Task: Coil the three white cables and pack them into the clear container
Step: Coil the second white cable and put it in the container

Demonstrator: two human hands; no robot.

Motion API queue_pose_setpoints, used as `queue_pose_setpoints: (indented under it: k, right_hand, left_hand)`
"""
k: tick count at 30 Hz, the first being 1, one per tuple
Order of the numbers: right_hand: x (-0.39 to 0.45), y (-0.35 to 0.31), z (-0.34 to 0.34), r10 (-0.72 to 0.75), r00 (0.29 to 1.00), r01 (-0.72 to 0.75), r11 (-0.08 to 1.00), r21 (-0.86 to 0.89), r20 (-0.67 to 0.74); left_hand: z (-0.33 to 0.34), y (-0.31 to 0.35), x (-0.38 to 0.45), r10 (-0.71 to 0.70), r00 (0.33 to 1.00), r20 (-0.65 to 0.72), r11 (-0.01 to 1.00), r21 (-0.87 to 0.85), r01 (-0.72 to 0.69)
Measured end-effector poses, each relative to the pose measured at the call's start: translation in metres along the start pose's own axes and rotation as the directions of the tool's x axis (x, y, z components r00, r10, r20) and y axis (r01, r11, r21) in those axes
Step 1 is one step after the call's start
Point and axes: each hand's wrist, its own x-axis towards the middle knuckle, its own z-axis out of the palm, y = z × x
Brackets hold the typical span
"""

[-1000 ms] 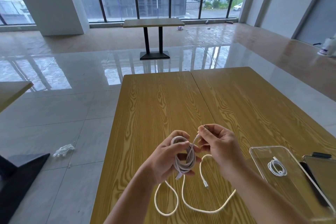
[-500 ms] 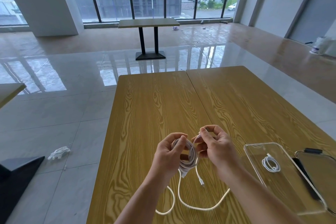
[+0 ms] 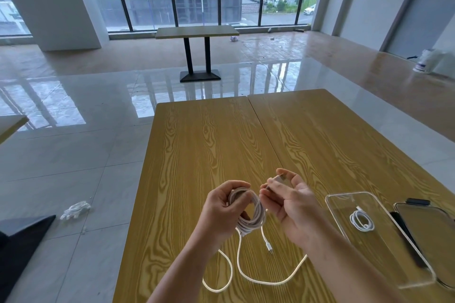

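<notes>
Gripping the coil (image 3: pixel 247 214) in my left hand (image 3: pixel 222 211) keeps loops together; my right hand (image 3: pixel 290 200) pinches the cable end (image 3: pixel 278 178) for wrapping

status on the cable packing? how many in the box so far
Done: one coiled cable lies in the clear container. In hand: left hand grips a cable bundle, its tail loose on the table; right hand pinches a cable end. Left: finishing, packing.

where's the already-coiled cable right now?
Head view, lower right: the small coiled cable lies inside the clear container on the wooden table, right of the right hand.
</notes>
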Motion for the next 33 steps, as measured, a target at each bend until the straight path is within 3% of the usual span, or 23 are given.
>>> queue_pose_setpoints:
  k: [3,5,8,15,21,24,29,33]
  right_hand:
    - [0.002,0.001,-0.005,-0.046,0.999,0.044,0.987,-0.157,-0.013]
    - [0.004,0.004,-0.007,-0.125,0.989,0.089,0.933,-0.349,-0.082]
    - [0.004,0.006,-0.009,-0.174,0.977,0.091,0.863,-0.497,-0.123]
    - [0.001,0.006,-0.01,-0.082,0.997,0.059,0.753,-0.655,-0.004]
    - [0.002,0.003,-0.016,0.175,0.976,-0.061,0.789,-0.612,0.129]
    - [0.003,0.004,-0.02,0.253,0.956,-0.109,0.781,-0.614,0.152]
    - [0.002,0.009,-0.027,0.25,0.96,-0.157,0.854,-0.496,0.127]
    - [0.003,0.016,-0.033,0.205,0.972,-0.133,0.887,-0.443,0.119]
  left_hand:
    - [0.001,0.001,-0.003,-0.028,1.0,0.002,0.999,-0.029,0.028]
    - [0.003,0.004,-0.004,-0.02,1.0,0.015,0.999,-0.038,0.021]
    - [0.007,0.008,-0.002,0.007,1.0,0.003,0.999,-0.043,-0.007]
    - [0.01,0.004,0.003,0.054,0.998,-0.028,0.998,-0.013,-0.054]
    - [0.01,-0.002,0.007,0.062,0.99,-0.125,0.996,0.066,-0.054]
    - [0.01,-0.001,0.007,0.02,0.993,-0.119,1.0,0.025,-0.017]
    - [0.012,-0.002,0.007,-0.016,0.996,-0.092,0.998,0.052,0.021]
    - [0.016,-0.005,0.009,0.07,0.993,-0.099,0.961,0.272,-0.041]
